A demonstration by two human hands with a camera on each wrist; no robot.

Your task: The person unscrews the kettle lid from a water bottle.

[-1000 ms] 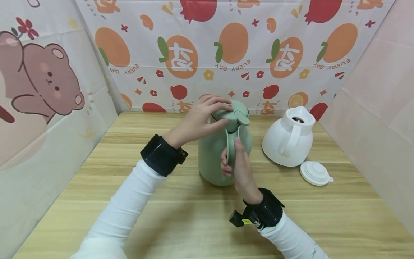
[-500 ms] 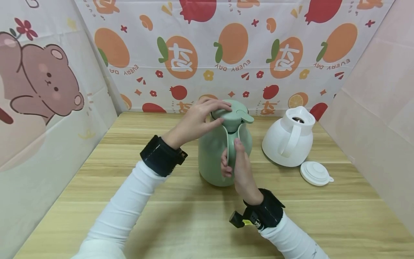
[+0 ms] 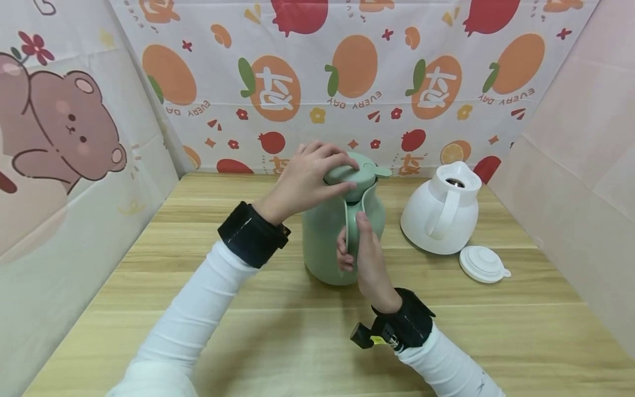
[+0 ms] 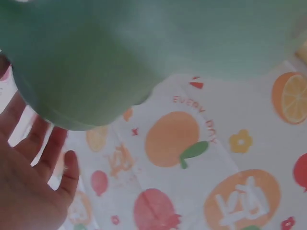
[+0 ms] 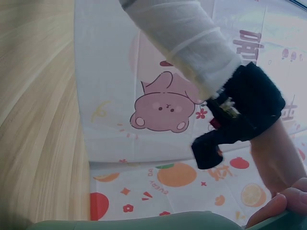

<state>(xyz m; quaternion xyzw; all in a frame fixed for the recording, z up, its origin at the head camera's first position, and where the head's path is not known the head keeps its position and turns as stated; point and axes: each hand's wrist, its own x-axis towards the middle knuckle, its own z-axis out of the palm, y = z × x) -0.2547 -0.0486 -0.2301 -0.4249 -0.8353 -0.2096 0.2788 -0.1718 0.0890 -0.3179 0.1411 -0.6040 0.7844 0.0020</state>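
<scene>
Green thermos jug (image 3: 327, 242) mid-table, near edge free. Left hand (image 3: 307, 179) grips lid (image 3: 353, 175); right hand (image 3: 366, 259) clasps handle (image 3: 351, 229).

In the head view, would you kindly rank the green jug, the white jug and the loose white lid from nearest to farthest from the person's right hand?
1. green jug: the right hand grips its handle.
2. white jug: to the right, farther back.
3. white lid: farthest right, on the table.

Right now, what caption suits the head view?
Left hand grips green jug's lid; right hand holds its handle.
</scene>
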